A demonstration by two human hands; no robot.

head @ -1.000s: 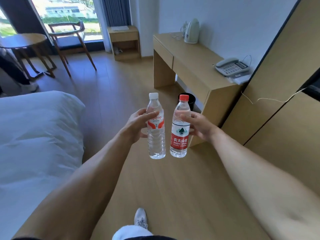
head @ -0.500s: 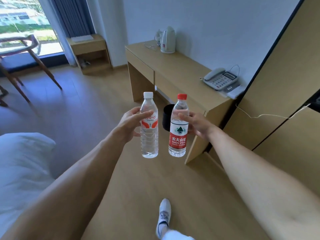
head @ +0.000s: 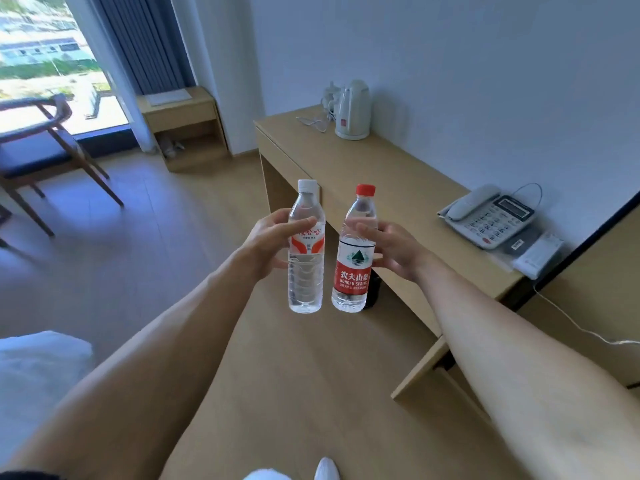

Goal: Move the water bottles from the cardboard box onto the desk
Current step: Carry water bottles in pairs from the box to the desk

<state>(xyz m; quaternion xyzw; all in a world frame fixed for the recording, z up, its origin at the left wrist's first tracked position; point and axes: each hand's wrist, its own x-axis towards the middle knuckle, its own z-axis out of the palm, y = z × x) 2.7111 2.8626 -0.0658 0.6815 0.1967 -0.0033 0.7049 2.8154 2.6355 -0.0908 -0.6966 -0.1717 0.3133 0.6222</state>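
Note:
My left hand grips a clear water bottle with a white cap, upright in the air. Beside it, my right hand grips a clear bottle with a red cap and red label, also upright. Both bottles hang side by side over the floor, just in front of the near edge of the light wooden desk. The cardboard box is out of view.
On the desk stand a white kettle at the far end and a telephone with papers at the near right. A dark bin sits under the desk. A chair, a low shelf and a bed corner lie left.
I have walked closer to the desk with both bottles held out; the desk now fills more of the view and the bed has slid off to the lower left.

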